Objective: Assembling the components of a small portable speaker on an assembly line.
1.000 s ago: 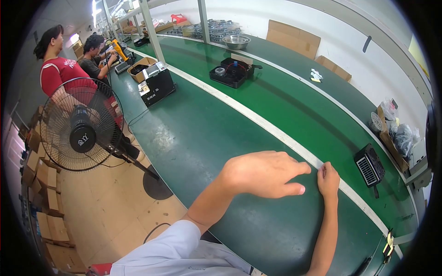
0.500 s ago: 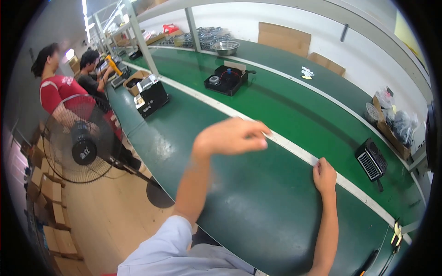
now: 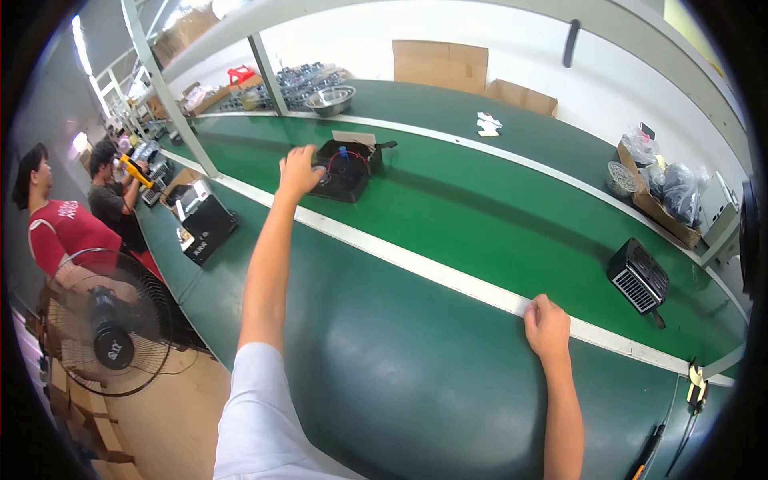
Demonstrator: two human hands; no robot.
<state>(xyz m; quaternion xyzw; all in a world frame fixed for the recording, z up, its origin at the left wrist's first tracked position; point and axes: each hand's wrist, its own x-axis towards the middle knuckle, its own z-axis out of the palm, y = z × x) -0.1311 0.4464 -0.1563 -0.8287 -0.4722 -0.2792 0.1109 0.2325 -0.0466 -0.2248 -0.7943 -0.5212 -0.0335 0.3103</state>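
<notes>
Stretched farther out since half a second before: left hand [image 3: 299,172], then over bare belt, now at the near edge of the black unit [image 3: 346,170], fingers loosely curled, tips touching its casing, not gripping. Right hand [image 3: 547,324] stayed fisted on the white strip [image 3: 432,272]. Unit lay open-topped on the green belt [image 3: 480,216], red wire and blue part inside.

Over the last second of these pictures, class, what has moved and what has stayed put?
The left hand rose from the near edge of the green conveyor belt and stretched far out to the open black unit with red wiring, touching its near side. The right hand stayed on the white edge strip.
</notes>
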